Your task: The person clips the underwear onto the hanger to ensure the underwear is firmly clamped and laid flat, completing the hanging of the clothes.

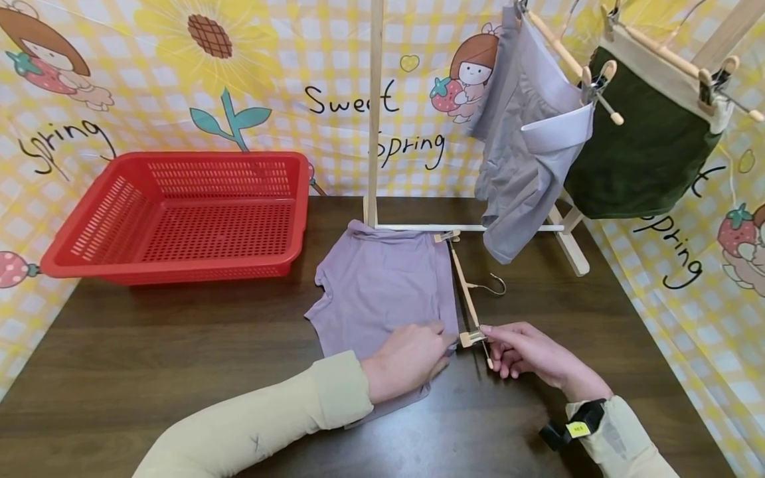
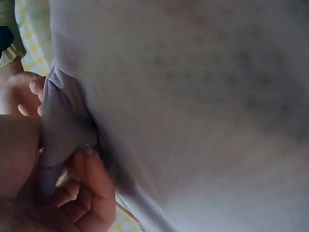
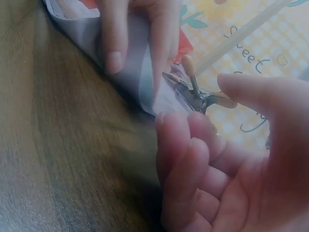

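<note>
Lavender shorts lie flat on the table, waistband to the right. My left hand pinches the waistband's near corner; in the left wrist view its fingers curl at the folded lavender cloth. Beside the waistband lies a clip hanger with a metal hook. Its far clip overlaps the waistband's far corner. My right hand pinches the near clip, thumb on top and fingers curled beneath. In the right wrist view this clip stands close to the cloth edge.
A red plastic basket stands at the back left. Behind the shorts rises a wooden rack with a white lower bar. Grey shorts and a dark green garment hang from clip hangers at the right.
</note>
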